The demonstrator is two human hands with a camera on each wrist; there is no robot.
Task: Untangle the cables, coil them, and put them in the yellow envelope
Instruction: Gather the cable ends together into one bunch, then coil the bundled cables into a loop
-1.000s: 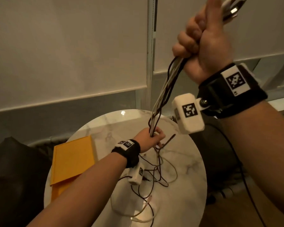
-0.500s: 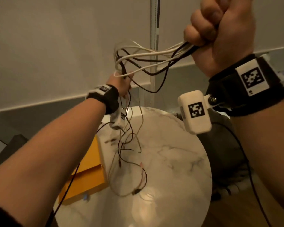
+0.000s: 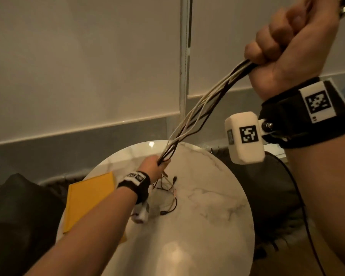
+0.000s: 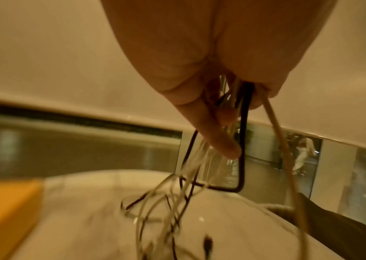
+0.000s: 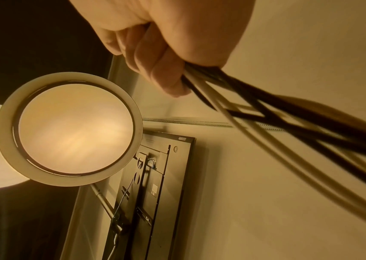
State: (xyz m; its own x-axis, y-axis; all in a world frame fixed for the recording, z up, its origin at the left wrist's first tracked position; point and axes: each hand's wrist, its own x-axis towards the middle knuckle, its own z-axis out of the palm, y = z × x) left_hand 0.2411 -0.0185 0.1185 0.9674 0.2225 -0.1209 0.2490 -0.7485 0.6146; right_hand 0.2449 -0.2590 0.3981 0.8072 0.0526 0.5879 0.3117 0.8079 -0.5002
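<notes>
A: Right hand point(image 3: 291, 42) pose?
B: Raised high at upper right, fist closed round the cables point(image 3: 203, 108), knuckles toward the blinds point(image 3: 88, 66). Metal plug ends stuck out past the top of the fist.

A: Left hand point(image 3: 154, 166)?
B: Reached forward, low over the counter point(image 3: 207, 226), fingers pinched round the same bundle further down. Black and white strands ran taut and slanted between the two hands.

A: Loose ends?
B: They hung below the left hand in a tangle onto the marble top. Left wrist view too blurred to separate strands.

A: Envelope point(image 3: 88, 200)?
B: Flat on the counter's left edge, left of the forearm, apart from the cables.

A: Readable writing?
B: None. Wristbands point(image 3: 299, 114) carried only square black-and-white marker codes.
</notes>
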